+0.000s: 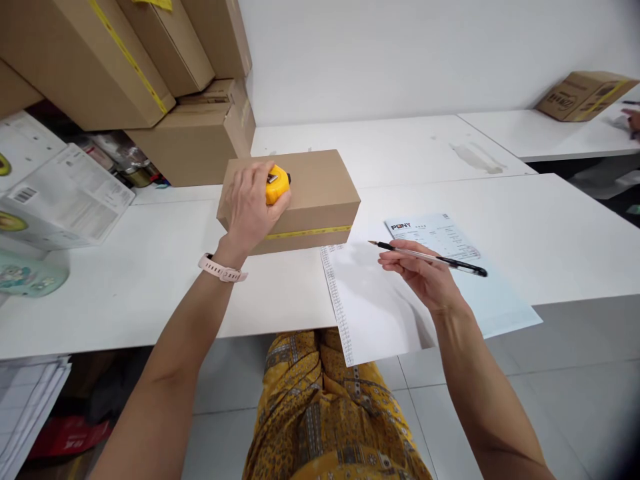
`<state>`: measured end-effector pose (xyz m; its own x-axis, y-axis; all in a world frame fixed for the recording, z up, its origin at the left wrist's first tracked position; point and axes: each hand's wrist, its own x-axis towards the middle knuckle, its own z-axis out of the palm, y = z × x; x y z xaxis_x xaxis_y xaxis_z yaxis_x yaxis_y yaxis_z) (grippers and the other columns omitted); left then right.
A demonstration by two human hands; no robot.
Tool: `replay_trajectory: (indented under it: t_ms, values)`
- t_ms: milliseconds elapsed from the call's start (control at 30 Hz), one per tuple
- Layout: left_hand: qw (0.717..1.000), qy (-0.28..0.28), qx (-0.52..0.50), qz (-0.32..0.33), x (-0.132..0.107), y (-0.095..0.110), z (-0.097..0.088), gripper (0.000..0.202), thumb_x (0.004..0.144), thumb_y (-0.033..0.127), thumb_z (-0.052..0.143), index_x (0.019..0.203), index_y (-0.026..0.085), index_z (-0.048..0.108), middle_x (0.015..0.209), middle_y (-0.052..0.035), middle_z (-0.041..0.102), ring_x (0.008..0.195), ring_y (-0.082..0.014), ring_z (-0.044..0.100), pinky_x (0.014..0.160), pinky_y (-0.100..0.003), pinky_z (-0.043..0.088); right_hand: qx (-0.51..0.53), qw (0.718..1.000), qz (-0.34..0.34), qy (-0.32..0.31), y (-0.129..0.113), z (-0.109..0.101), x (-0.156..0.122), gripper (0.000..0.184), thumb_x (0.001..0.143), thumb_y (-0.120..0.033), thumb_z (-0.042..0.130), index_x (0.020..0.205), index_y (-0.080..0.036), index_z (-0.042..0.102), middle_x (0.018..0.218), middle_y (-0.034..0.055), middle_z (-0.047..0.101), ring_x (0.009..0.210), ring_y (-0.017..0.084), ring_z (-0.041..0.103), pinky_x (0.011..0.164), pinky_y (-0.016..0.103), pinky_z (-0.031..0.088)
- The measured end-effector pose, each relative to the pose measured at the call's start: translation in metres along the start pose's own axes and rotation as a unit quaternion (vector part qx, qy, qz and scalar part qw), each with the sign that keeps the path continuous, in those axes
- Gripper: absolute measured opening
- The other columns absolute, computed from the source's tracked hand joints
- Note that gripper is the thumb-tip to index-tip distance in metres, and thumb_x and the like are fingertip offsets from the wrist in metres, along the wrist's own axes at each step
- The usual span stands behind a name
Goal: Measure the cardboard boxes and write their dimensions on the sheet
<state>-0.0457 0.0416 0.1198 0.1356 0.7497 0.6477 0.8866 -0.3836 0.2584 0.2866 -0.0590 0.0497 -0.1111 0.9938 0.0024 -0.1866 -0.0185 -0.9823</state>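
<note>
My left hand (254, 201) is closed around a yellow tape measure (277, 185) over the top of a cardboard box (314, 180). The box lies on the white table, with a yellow tape strip along its front side. Between the fingers of my right hand (421, 272) is a pen (430, 257) with a black grip and a clear barrel, its tip pointing left. Beneath that hand lies a spiral notebook (365, 300) with a blank page, partly over the table's front edge. A pale blue printed sheet (500, 300) is to its right, partly hidden by my hand.
Large cardboard boxes (190, 140) are stacked at the back left. A white carton with avocado pictures (70, 193) and a mint-green container (33, 275) stand at the left. Far right, another box (583, 97) sits on a second table near a person's hand (634, 120).
</note>
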Motion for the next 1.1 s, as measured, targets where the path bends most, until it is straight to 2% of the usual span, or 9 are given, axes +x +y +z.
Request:
replay_trajectory:
  t_ms: [100,167,233,367,433,567,767,900,1100]
  values:
    - [0.999,0.042,0.000,0.000,0.003,0.004,0.005,0.048,0.086,0.033,0.066,0.132,0.020,0.058,0.136,-0.0157,0.060,0.131,-0.0369,0.051,0.110,-0.056,0.040,-0.020,1.000,-0.005,0.006,-0.007,0.016,-0.005,0.028,0.078,-0.050,0.079,0.084,-0.026,0.068,0.067,0.0005,0.070,0.063,0.018,0.064,0.066,0.035,0.052]
    - [0.996,0.084,-0.011,0.018,-0.005,0.007,0.011,0.041,0.088,0.031,0.063,0.127,0.021,0.061,0.139,-0.0153,0.060,0.136,-0.0366,0.049,0.112,-0.058,0.037,-0.014,0.999,-0.009,0.031,-0.005,0.031,0.005,0.041,0.084,-0.061,0.070,0.068,-0.025,0.059,0.048,-0.0039,0.054,0.047,0.013,0.049,0.055,0.031,0.045]
    - [0.993,0.080,-0.046,0.067,-0.025,0.012,0.018,0.030,0.089,0.029,0.059,0.117,0.021,0.066,0.130,-0.0139,0.066,0.129,-0.0349,0.056,0.110,-0.060,0.040,0.019,0.999,0.004,0.035,0.000,0.042,0.021,0.048,0.088,-0.068,0.059,0.068,-0.024,0.059,0.043,-0.0056,0.047,0.042,0.012,0.041,0.051,0.029,0.041]
    - [0.956,-0.117,-0.167,0.212,-0.081,0.019,0.036,0.018,0.090,0.024,0.057,0.101,0.021,0.071,0.100,-0.0094,0.076,0.100,-0.0270,0.072,0.093,-0.050,0.056,0.079,0.992,0.085,-0.058,0.015,0.050,0.048,0.057,0.085,-0.072,0.058,0.101,-0.019,0.070,0.073,0.0045,0.071,0.069,0.017,0.064,0.070,0.033,0.052]
    - [0.924,-0.208,-0.195,0.256,-0.103,0.021,0.045,0.023,0.092,0.026,0.057,0.109,0.020,0.071,0.115,-0.0121,0.075,0.113,-0.0274,0.069,0.099,-0.049,0.055,0.073,0.989,0.109,-0.064,0.025,0.051,0.055,0.054,0.077,-0.065,0.074,0.103,-0.018,0.071,0.086,0.0068,0.074,0.079,0.018,0.067,0.078,0.033,0.052]
    - [0.898,-0.280,-0.159,0.301,-0.119,0.023,0.062,0.044,0.095,0.037,0.060,0.131,0.013,0.063,0.144,-0.0168,0.059,0.140,-0.0300,0.051,0.117,-0.049,0.041,-0.013,0.997,0.077,0.001,0.045,0.063,0.066,0.040,0.072,-0.057,0.081,0.078,-0.020,0.065,0.063,-0.0023,0.060,0.063,0.013,0.053,0.067,0.030,0.045]
    - [0.903,-0.261,-0.135,0.313,-0.115,0.023,0.078,0.049,0.095,0.048,0.062,0.127,0.012,0.066,0.137,-0.0152,0.065,0.133,-0.0288,0.058,0.115,-0.047,0.041,-0.142,0.989,-0.019,0.030,0.054,0.077,0.072,0.032,0.086,-0.051,0.066,0.076,-0.022,0.056,0.071,-0.0019,0.059,0.067,0.014,0.052,0.066,0.031,0.042]
    - [0.912,-0.238,-0.152,0.298,-0.115,0.020,0.080,0.034,0.097,0.037,0.059,0.121,0.014,0.069,0.132,-0.0129,0.069,0.127,-0.0261,0.063,0.110,-0.044,0.046,-0.123,0.992,-0.019,0.003,0.058,0.069,0.070,0.032,0.082,-0.050,0.071,0.086,-0.023,0.055,0.071,-0.0018,0.062,0.066,0.015,0.056,0.067,0.033,0.045]
    - [0.920,-0.214,-0.169,0.283,-0.115,0.019,0.080,0.025,0.099,0.026,0.054,0.115,0.014,0.070,0.125,-0.0117,0.073,0.122,-0.0254,0.066,0.105,-0.044,0.050,-0.157,0.987,-0.026,0.027,0.065,0.065,0.075,0.035,0.083,-0.050,0.070,0.076,-0.024,0.049,0.062,-0.0047,0.052,0.056,0.012,0.044,0.055,0.029,0.034]
